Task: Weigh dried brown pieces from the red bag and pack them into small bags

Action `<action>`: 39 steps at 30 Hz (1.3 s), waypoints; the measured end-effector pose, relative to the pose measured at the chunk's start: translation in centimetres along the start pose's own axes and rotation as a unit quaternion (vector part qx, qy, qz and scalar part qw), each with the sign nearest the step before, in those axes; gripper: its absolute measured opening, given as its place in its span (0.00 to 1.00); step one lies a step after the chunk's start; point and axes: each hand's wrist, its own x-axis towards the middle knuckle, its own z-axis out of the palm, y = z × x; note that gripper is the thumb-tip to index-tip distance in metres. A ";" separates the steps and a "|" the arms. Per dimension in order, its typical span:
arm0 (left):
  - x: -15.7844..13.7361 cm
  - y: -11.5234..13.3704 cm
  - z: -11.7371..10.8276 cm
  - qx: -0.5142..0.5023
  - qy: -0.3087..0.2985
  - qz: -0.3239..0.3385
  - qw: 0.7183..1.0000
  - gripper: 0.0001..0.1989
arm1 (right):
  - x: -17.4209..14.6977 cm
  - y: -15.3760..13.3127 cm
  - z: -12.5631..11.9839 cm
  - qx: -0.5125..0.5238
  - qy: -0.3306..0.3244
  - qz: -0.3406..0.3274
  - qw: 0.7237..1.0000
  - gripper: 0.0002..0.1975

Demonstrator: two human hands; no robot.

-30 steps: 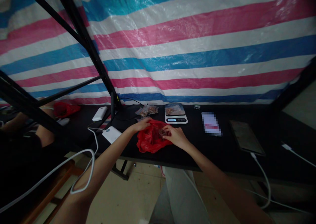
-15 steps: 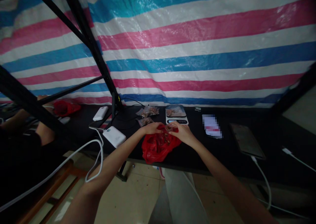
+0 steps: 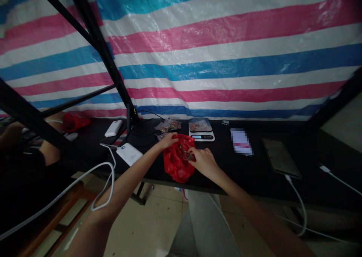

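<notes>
Head view: gripping the red bag point(image 3: 179, 167) by its rim with the left hand point(image 3: 169, 140), probably keeping it open; pinching something brown point(image 3: 189, 156) at its mouth with the right hand point(image 3: 204, 162).

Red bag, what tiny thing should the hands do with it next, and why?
Maybe the right hand should dip slightly deeper into the red bag: brown bits show inside, that hand's fingers are at the opening, and the left hand holds the bag's edge.

Bag point(image 3: 178, 169) contents point(image 3: 182, 150) blurred, scale display point(image 3: 196, 137) unreadable, co-worker point(image 3: 51, 151) cropped
</notes>
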 end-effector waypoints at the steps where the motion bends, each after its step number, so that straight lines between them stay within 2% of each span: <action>1: -0.1 -0.3 -0.1 -0.016 -0.001 -0.005 1.000 0.04 | 0.2 0.1 0.0 -0.024 -0.004 0.008 1.000 0.13; 6: -0.9 -0.7 -0.1 -0.115 0.021 -0.045 0.992 0.03 | 0.7 -0.1 -0.4 -0.082 -0.005 0.020 0.996 0.11; 14: -1.9 1.9 0.4 -0.301 0.020 -0.054 0.952 0.14 | 0.8 -0.6 -0.5 -0.099 0.013 0.028 0.995 0.09; 19: -1.9 3.2 0.6 -0.333 0.021 -0.052 0.941 0.19 | 1.1 0.3 0.2 -0.061 0.012 0.052 0.997 0.11; 26: -2.1 3.6 0.6 -0.378 -0.006 -0.055 0.924 0.18 | 0.9 1.5 0.6 -0.001 0.014 0.058 0.998 0.14; 30: -2.6 4.3 0.3 -0.428 -0.019 -0.101 0.898 0.20 | 1.0 2.0 1.1 0.031 0.018 0.049 0.998 0.15; 35: -3.1 4.6 -0.2 -0.494 -0.079 -0.112 0.859 0.25 | 1.1 2.4 1.9 0.085 0.044 0.037 0.995 0.14; 39: -2.9 3.5 -0.5 -0.485 -0.086 -0.113 0.863 0.33 | 0.9 2.6 1.9 0.122 0.050 0.025 0.991 0.13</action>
